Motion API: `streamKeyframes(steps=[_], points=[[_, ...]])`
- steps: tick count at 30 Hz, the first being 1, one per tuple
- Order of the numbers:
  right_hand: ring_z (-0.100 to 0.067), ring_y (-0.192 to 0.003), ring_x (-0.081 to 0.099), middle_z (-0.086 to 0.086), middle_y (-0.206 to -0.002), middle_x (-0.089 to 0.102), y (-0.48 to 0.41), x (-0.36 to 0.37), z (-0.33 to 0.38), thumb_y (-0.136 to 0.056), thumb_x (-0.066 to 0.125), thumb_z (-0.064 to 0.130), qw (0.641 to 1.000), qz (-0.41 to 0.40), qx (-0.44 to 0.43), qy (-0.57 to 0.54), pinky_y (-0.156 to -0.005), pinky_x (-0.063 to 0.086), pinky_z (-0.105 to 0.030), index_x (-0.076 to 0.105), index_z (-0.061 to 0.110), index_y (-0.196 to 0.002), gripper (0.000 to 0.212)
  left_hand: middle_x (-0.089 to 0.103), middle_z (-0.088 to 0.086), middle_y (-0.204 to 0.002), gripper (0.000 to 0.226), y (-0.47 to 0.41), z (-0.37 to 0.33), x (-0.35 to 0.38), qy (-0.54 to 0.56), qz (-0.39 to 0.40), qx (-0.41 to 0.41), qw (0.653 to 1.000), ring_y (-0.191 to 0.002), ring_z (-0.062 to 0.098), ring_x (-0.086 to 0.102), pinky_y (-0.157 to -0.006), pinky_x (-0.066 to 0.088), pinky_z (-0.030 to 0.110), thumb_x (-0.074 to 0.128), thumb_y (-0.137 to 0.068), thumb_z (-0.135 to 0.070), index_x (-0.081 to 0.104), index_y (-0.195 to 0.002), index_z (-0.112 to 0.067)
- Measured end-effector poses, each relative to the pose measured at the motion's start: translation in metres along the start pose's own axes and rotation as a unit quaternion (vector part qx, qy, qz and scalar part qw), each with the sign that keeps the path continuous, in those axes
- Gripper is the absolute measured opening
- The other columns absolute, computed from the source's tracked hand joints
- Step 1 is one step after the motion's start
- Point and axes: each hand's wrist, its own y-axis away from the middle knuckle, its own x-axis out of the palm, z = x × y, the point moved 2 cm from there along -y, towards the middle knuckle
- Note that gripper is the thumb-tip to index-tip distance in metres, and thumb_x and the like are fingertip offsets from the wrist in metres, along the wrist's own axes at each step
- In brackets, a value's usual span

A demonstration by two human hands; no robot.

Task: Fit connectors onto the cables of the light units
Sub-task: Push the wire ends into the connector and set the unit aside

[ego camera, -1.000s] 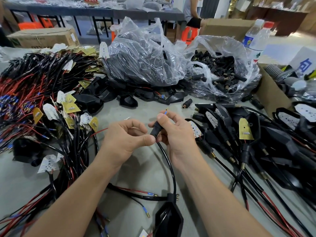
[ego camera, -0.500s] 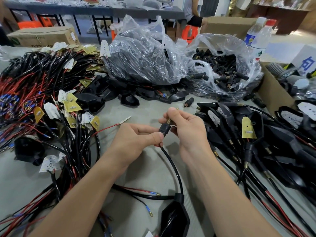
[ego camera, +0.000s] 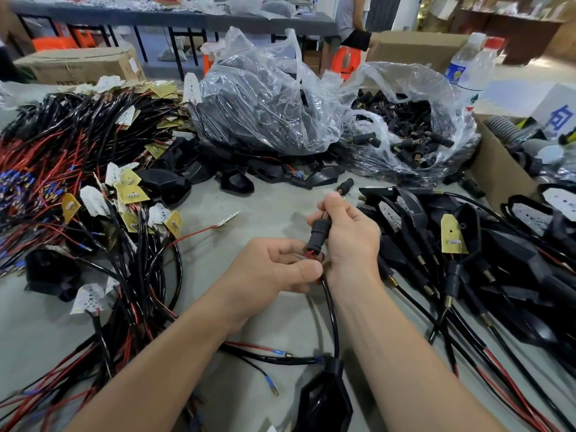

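So the black connector is up in the middle of the shot, above the grey tabletop, and everything else sits around it. Right hand is wrapped around the connector, thumb pressed at its top end, holding it tilted. Left hand is just below and to the left of the connector, fingers pinched shut on the red wire ends poking out right under it. The black cable drops from the connector toward the camera and ends at a black light unit lying on the tabletop near the bottom edge. Left of the connector there's a big tangle of red and black wire harnesses with white and gold tags. Right of it, a heap of black light units with cables, some showing brass ends. Behind the connector, two clear plastic bags: the one further back and left is stuffed with black parts, and the one back and right lies open and full of loose black connectors. One stray connector lies on the tabletop just behind the right hand. Two plastic bottles stand far back right.
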Motion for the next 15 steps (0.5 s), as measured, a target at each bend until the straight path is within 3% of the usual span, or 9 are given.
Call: streamKeyframes(steps=[4, 6, 9, 12, 15], points=[[-0.004, -0.044, 0.054, 0.000, -0.055, 0.068, 0.0021, 0.0013, -0.0006, -0.100, 0.063, 0.024, 0.999, -0.016, -0.030, 0.028, -0.039, 0.042, -0.014, 0.064, 0.011, -0.073, 0.031, 0.066, 0.006, -0.062, 0.023, -0.0005, 0.0036, 0.0007, -0.010, -0.015, -0.004, 1.000, -0.056, 0.012, 0.058, -0.062, 0.051, 0.018, 0.082, -0.073, 0.004, 0.077, -0.093, -0.006], [-0.005, -0.046, 0.055, -0.001, -0.056, 0.069, 0.0017, 0.0015, -0.0011, -0.101, 0.063, 0.024, 0.999, -0.019, -0.035, 0.028, -0.043, 0.043, -0.014, 0.063, 0.012, -0.072, 0.031, 0.062, 0.005, -0.057, 0.015, -0.0021, 0.0051, 0.0026, -0.045, -0.035, 0.000, 0.998, -0.052, 0.012, 0.053, -0.058, 0.048, 0.018, 0.079, -0.069, -0.004, 0.078, -0.083, -0.010], [-0.008, -0.048, 0.057, -0.002, -0.055, 0.068, -0.0014, 0.0005, -0.0003, -0.102, 0.060, 0.025, 0.998, -0.018, -0.045, 0.039, -0.050, 0.047, -0.016, 0.062, 0.013, -0.072, 0.032, 0.066, 0.011, -0.058, 0.009, -0.0027, 0.0037, 0.0063, -0.062, -0.048, 0.017, 0.997, -0.054, 0.016, 0.055, -0.061, 0.048, 0.026, 0.080, -0.068, -0.023, 0.078, -0.075, -0.018], [-0.010, -0.049, 0.060, -0.004, -0.055, 0.068, -0.0030, -0.0002, 0.0005, -0.101, 0.060, 0.023, 0.996, -0.017, -0.070, 0.055, -0.052, 0.048, -0.017, 0.062, 0.011, -0.074, 0.030, 0.071, 0.019, -0.069, 0.024, -0.0017, 0.0050, 0.0059, -0.132, -0.089, 0.047, 0.986, -0.059, 0.020, 0.051, -0.064, 0.043, 0.033, 0.079, -0.067, -0.041, 0.072, -0.074, -0.019], [-0.011, -0.051, 0.060, -0.005, -0.058, 0.070, -0.0068, -0.0038, 0.0045, -0.098, 0.062, 0.020, 0.991, -0.032, -0.109, 0.063, -0.055, 0.049, -0.019, 0.062, 0.007, -0.072, 0.029, 0.073, 0.002, -0.064, 0.005, -0.0026, 0.0037, 0.0042, -0.199, -0.127, 0.057, 0.970, -0.056, 0.025, 0.053, -0.062, 0.049, 0.037, 0.072, -0.077, -0.034, 0.070, -0.080, -0.029]])
